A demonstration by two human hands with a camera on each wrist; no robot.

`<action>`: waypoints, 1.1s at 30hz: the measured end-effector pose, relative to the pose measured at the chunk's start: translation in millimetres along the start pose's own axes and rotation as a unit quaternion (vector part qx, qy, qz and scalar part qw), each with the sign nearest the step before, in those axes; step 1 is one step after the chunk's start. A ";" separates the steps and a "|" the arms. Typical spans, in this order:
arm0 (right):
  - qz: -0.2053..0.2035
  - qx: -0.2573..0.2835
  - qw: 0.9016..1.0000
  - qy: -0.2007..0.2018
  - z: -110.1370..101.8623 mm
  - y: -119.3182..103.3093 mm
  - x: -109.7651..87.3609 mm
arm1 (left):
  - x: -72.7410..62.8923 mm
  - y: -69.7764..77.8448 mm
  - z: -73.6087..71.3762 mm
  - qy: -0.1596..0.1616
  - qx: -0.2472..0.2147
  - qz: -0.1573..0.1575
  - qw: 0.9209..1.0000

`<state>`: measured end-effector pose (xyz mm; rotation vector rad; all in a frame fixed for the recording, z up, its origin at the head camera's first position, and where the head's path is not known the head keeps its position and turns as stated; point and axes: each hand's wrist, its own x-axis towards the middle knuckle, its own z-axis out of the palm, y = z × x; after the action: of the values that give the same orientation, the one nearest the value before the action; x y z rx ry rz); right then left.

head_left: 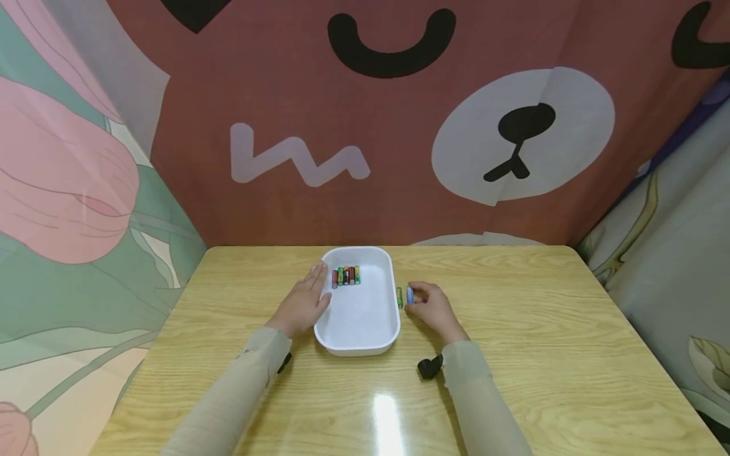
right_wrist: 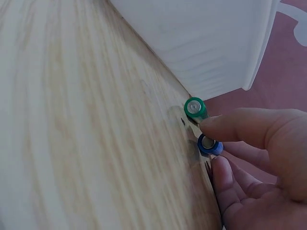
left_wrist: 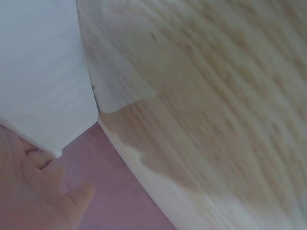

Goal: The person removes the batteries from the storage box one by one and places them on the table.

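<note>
A white tray (head_left: 365,316) sits on the table, with several batteries (head_left: 346,275) standing side by side in a row near its upper left. My left hand (head_left: 302,304) rests along the tray's left rim, fingers fairly straight; in the left wrist view the hand (left_wrist: 38,191) touches the tray's edge. To the right of the tray, my right hand (head_left: 435,311) pinches a blue battery (right_wrist: 211,144) at the table surface between thumb and fingers. Between that hand and the tray lies a green battery (right_wrist: 195,108), close to the tray's wall.
The wooden table (head_left: 542,354) extends on both sides of the tray. Behind its far edge hangs a printed curtain (head_left: 296,215) with a brown bear face. A black device (head_left: 430,367) is at the right wrist.
</note>
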<state>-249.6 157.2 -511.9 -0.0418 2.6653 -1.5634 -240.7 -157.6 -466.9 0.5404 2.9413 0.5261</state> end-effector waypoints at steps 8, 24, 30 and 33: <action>0.001 0.004 1.000 -0.001 -1.4 0.3 -1.5 | 0.3 0.2 -0.9 0.002 0.002 -0.001 1.000; -0.005 0.028 1.000 0.001 -3.5 1.4 -5.9 | 0.1 0.6 -1.2 -0.004 0.004 -0.003 1.000; -0.001 0.045 0.999 -0.002 -10.0 -3.7 -8.1 | 1.1 0.5 -0.7 -0.009 0.004 -0.003 1.000; 0.001 0.047 0.999 -0.003 -13.4 -8.1 -7.7 | 1.2 0.3 -0.9 -0.010 0.005 -0.005 1.000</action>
<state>-242.7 165.2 -498.1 -0.0407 2.5842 -1.6824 -241.9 -157.2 -466.0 0.5288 2.9285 0.5021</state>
